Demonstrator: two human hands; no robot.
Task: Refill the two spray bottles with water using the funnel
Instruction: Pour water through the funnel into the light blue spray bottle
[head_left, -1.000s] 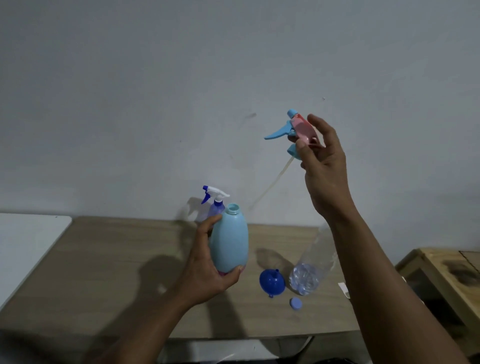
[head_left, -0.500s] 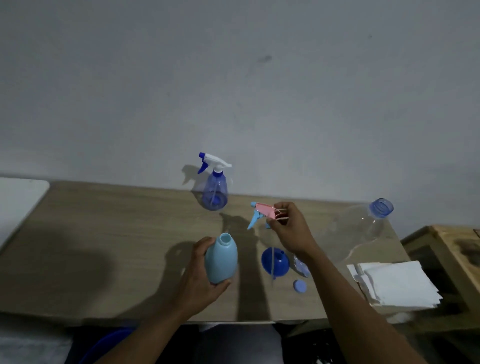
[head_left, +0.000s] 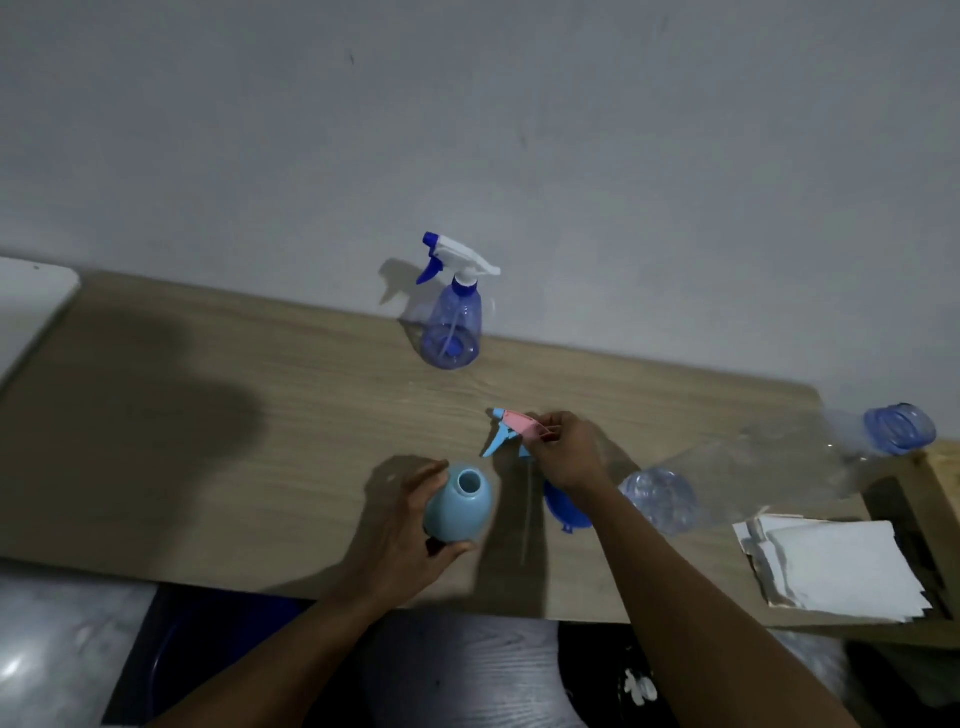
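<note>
- Nearest us, the left hand (head_left: 415, 540) grips the light-blue spray bottle (head_left: 460, 504), with the fingers curled round its belly; the bottle is close to the front edge of the worktop (head_left: 208, 467)
- We see that bottle's mouth open and facing up, with no top on it
- At the near right corner of the worktop lies a stack of white paper sheets (head_left: 841, 566), well apart from both hands
- Just beside the light-blue bottle, to its right, we make out the blue funnel (head_left: 563, 512), partly hidden behind the right wrist
- A little further in, the right hand (head_left: 566, 452) pinches the pink-and-blue spray head (head_left: 511, 431) between fingertips and thumb, nozzle pointing left; a thin tube trails down from it, too blurred for us to follow
- Right of that hand we find the clear water bottle (head_left: 727, 478), its base near the funnel and its blue neck out by the right edge; we cannot tell how far it leans
- Farthest off, the violet spray bottle (head_left: 452, 332) stands upright against the wall (head_left: 623, 156), its white-and-blue trigger top on
</note>
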